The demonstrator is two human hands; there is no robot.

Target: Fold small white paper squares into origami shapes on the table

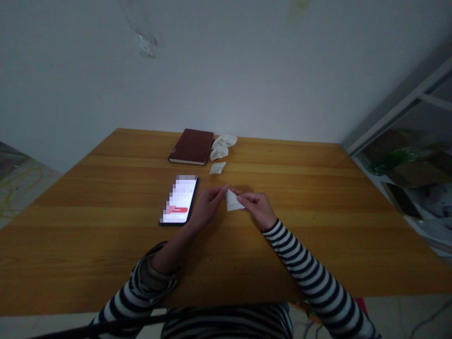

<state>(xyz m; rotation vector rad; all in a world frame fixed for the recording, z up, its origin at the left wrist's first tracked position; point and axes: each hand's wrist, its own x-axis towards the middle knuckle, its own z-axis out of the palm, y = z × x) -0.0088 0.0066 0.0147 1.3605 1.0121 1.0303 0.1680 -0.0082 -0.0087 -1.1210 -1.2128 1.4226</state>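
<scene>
A small piece of white paper (233,202) sits between the person's two hands, over the middle of the worktop (318,188); whether its lower edge touches the wood cannot be told. The left hand (209,203) pinches it near its upper left tip, while the right hand (260,207) grips its right side with the thumb lying on top. The fingers (242,199) of both hands are drawn in narrow on the paper, though those underneath are largely hidden. The piece looks thin and very light, so its weight should hardly matter; it is probably soft and pliable, creasing readily under a thumb and tearing if pulled hard. It seems dry and not especially slippery, so a gentle pinch at the edges or corners should serve, with one hand steadying it and the other pressing along a fold. Squeezing across the middle would likely crumple it. Three similar white pieces (217,168) lie beyond the hands, the farther two close beside a brown notebook (192,147), and would probably shift at a light brush. A phone (181,202) with a lit screen lies near the left hand.
</scene>
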